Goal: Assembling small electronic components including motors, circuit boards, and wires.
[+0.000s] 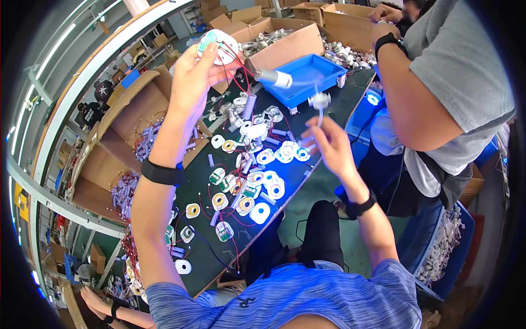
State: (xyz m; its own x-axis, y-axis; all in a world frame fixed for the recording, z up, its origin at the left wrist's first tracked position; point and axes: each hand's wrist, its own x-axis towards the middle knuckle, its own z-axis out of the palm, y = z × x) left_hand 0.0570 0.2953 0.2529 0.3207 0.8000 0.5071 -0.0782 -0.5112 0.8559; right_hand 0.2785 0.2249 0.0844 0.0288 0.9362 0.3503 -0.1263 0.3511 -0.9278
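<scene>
My left hand [192,82] is raised over the far left of the table, closed on a round white plastic part with a green circuit board [226,43]. Red and dark wires hang from it. A purple-grey cylindrical cell [250,107] dangles below the wires. Beside them is a small silver-and-white cylinder [275,78], blurred. From it a clear tube runs right to a white fitting [319,101]. My right hand [331,143] is near the table's right edge, fingers closed on the lower end of the thin tube [321,116]; the fingertips are partly blurred.
White discs, boards and cells [255,181] lie strewn on the dark green table [203,257]. A blue tray [298,104] and cardboard boxes [298,41] stand behind. Left, a carton [101,164] holds wired cells. A co-worker [438,104] is close on the right, above a blue bin [416,247].
</scene>
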